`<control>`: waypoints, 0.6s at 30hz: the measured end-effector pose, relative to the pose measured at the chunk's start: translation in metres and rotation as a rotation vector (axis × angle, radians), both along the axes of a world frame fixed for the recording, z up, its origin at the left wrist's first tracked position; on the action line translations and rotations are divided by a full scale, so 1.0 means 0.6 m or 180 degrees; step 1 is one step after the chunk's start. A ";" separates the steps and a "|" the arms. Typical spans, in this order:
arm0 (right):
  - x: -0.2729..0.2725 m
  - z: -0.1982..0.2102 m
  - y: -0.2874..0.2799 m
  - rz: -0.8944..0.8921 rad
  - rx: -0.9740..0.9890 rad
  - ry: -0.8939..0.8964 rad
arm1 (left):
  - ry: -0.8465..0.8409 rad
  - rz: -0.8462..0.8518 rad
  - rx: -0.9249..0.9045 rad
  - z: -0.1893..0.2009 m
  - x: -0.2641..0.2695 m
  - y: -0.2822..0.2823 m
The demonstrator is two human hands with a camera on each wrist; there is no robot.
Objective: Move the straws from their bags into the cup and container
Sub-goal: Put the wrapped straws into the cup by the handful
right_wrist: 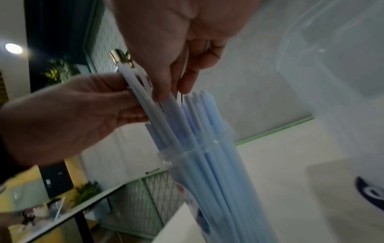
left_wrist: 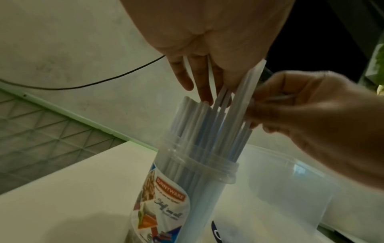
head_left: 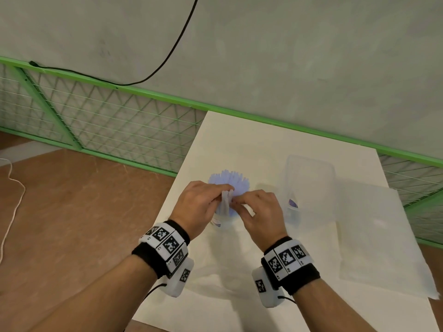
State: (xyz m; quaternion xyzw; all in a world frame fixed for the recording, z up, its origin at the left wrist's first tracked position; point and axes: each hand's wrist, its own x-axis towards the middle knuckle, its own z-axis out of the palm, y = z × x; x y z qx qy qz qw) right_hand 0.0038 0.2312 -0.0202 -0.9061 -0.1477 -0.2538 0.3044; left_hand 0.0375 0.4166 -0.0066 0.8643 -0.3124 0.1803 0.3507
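A clear labelled cup (head_left: 224,224) (left_wrist: 193,184) stands on the white table (head_left: 263,144), packed with pale blue straws (head_left: 233,180) (right_wrist: 199,125) that stick up past its rim. Over the cup, my left hand (head_left: 221,196) (left_wrist: 205,92) pinches a small bundle of straws (head_left: 225,203) (left_wrist: 247,92) whose lower ends are in the cup. My right hand (head_left: 239,200) (right_wrist: 170,93) pinches the same bundle from the other side. A clear rectangular container (head_left: 309,185) (left_wrist: 290,180) stands just right of the cup; I see no straws in it.
A flat clear plastic bag (head_left: 381,236) lies on the table's right part and overhangs its edge. Another crumpled clear bag (head_left: 215,276) lies near the front between my wrists. A green mesh fence (head_left: 107,121) and a wall run behind the table.
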 end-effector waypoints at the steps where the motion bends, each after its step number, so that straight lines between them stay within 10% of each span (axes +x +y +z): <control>1: -0.002 -0.013 -0.002 -0.0041 -0.0093 -0.0027 | 0.0073 -0.0009 -0.0019 -0.001 -0.002 0.000; 18: -0.042 -0.004 0.007 -0.0024 -0.0598 -0.0113 | 0.0239 0.0159 0.0670 -0.053 -0.036 0.008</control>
